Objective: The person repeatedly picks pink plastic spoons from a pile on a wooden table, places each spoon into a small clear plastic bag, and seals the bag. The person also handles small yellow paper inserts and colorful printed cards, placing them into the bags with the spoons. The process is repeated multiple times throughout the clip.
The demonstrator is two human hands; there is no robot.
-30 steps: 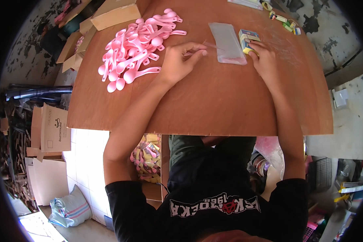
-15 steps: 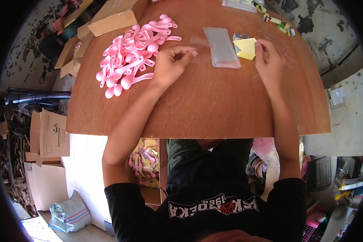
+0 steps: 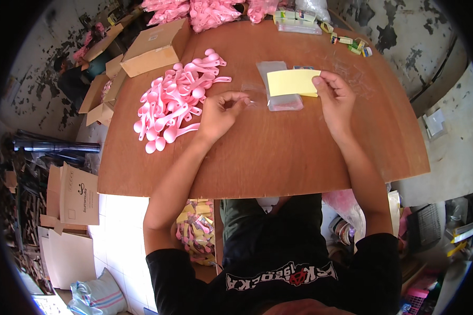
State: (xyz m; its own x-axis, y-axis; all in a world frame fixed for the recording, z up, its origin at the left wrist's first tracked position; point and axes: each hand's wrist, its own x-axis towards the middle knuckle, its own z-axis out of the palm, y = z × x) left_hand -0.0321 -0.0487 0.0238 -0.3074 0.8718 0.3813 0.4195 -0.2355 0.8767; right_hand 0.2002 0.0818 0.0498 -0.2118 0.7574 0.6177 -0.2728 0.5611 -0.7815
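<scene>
Both hands work at the table's (image 3: 278, 157) far side: the right hand (image 3: 335, 102) pinches a yellow card (image 3: 291, 82) over a clear sleeve (image 3: 278, 86) (seemingly aligning them), the left hand (image 3: 219, 113) pinching clear film (image 3: 253, 100) beside pink spoons (image 3: 176, 100).

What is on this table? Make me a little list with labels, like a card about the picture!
Table: brown wooden top
Left hand: pinching a clear plastic bag
Right hand: holding a yellow card by its edge
Under the card: stack of clear bags
Left of the hands: pile of pink spoons
Far left corner: cardboard box
Far edge: small colourful packets
</scene>
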